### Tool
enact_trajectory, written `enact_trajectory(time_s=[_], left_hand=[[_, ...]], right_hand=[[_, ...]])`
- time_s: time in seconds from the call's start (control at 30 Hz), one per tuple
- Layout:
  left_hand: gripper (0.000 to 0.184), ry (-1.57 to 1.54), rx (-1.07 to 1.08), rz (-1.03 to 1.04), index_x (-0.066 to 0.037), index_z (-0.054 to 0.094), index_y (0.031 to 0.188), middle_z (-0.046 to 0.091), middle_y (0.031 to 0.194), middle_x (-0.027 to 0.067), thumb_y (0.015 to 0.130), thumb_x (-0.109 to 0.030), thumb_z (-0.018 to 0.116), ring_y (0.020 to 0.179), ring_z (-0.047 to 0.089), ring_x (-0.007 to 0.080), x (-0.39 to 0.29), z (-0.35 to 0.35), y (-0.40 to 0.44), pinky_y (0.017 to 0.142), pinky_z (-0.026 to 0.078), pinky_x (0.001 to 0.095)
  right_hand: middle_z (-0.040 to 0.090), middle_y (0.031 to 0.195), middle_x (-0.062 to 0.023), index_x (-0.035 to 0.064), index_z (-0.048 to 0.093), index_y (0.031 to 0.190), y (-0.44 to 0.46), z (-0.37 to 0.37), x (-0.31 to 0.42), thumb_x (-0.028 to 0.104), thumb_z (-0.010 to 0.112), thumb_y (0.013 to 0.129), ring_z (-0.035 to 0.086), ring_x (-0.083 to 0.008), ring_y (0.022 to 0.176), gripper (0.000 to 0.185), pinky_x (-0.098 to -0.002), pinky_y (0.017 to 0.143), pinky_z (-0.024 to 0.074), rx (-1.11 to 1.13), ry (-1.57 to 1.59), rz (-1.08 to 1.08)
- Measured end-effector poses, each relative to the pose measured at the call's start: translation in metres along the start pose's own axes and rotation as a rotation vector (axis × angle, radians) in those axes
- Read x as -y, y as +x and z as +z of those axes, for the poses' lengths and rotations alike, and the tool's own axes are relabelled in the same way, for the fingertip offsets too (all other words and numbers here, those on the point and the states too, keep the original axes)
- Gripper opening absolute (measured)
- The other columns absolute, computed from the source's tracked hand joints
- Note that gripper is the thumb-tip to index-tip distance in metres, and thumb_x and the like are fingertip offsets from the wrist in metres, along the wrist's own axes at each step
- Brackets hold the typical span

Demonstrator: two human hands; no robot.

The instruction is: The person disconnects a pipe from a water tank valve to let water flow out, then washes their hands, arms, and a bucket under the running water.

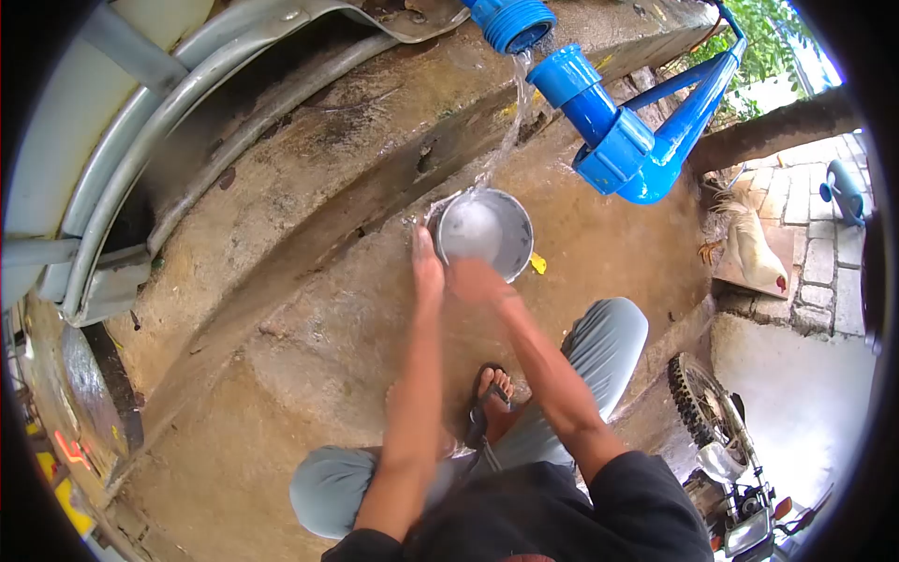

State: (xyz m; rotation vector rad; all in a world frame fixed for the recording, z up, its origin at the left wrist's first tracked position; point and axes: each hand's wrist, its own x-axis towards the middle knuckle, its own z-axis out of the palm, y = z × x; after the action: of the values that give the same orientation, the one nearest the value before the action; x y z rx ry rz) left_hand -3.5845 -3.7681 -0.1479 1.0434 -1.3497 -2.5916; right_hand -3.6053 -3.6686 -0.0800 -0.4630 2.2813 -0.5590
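Observation:
A round grey bucket (518, 239) stands on the wet concrete floor, with whitish, frothy water (468, 228) inside. A stream of water (514, 117) falls from the open blue pipe end (518, 30) into it. My left hand (427, 268) lies along the bucket's left side, fingers stretched out, with nothing visible in it. At the near rim is my right hand (478, 281), smeared by motion; its fingers are hidden, and I cannot tell whether it grips anything. Beside the stream, a separate blue pipe elbow (613, 155) hangs above and to the right.
A concrete ledge (365, 159) runs diagonally past the bucket. A large metal frame (187, 103) curves at upper left. A yellow leaf (537, 263) lies by the bucket. At right are a white chicken (752, 245), a blue container (846, 193) and a motorbike (726, 440).

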Motion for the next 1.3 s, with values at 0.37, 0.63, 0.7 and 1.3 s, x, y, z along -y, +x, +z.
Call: enact_trajectory(time_s=[0.37,0.63,0.7,1.3], left_hand=[[0.033,0.991,0.082,0.317,-0.011,0.059,0.122,0.062,0.114,0.0198,0.097,-0.030,0.047,0.108,0.057,0.0407,-0.068,0.036,-0.002,0.091,0.045,0.0460],[0.042,1.008,-0.098,0.259,-0.004,0.049,0.131,0.059,0.114,0.0277,0.098,-0.029,0.041,0.105,0.055,0.0465,-0.074,0.024,-0.002,0.091,0.043,0.0502],[0.042,1.040,-0.025,0.315,-0.003,0.048,0.132,0.059,0.116,0.0260,0.099,-0.028,0.041,0.107,0.055,0.0467,-0.062,0.020,0.007,0.091,0.044,0.0495],[0.046,0.980,0.049,0.194,-0.002,0.040,0.138,0.061,0.109,0.0289,0.099,-0.027,0.039,0.103,0.058,0.0445,-0.066,0.039,-0.009,0.087,0.045,0.0491]], right_hand=[[0.063,0.099,-0.0115,0.0065,0.061,0.096,0.100,-0.011,-0.037,0.027,0.036,0.096,0.059,-0.0277,0.089,0.032,-0.0404,0.081,0.0470,-0.473,2.184,0.071],[0.061,0.080,-0.0076,0.0046,0.061,0.084,0.084,-0.004,0.004,0.021,0.043,0.094,0.056,-0.0201,0.073,0.027,-0.0346,0.076,0.0455,-0.211,1.005,0.016],[0.062,0.082,-0.0082,0.0039,0.061,0.084,0.091,-0.002,-0.010,0.019,0.043,0.093,0.055,-0.0200,0.075,0.025,-0.0338,0.076,0.0452,-0.268,1.059,0.010],[0.055,0.087,-0.0102,0.0084,0.054,0.085,0.171,-0.015,-0.061,0.021,0.045,0.091,0.053,-0.0226,0.085,0.017,-0.0417,0.076,0.0438,-0.603,1.427,-0.301]])
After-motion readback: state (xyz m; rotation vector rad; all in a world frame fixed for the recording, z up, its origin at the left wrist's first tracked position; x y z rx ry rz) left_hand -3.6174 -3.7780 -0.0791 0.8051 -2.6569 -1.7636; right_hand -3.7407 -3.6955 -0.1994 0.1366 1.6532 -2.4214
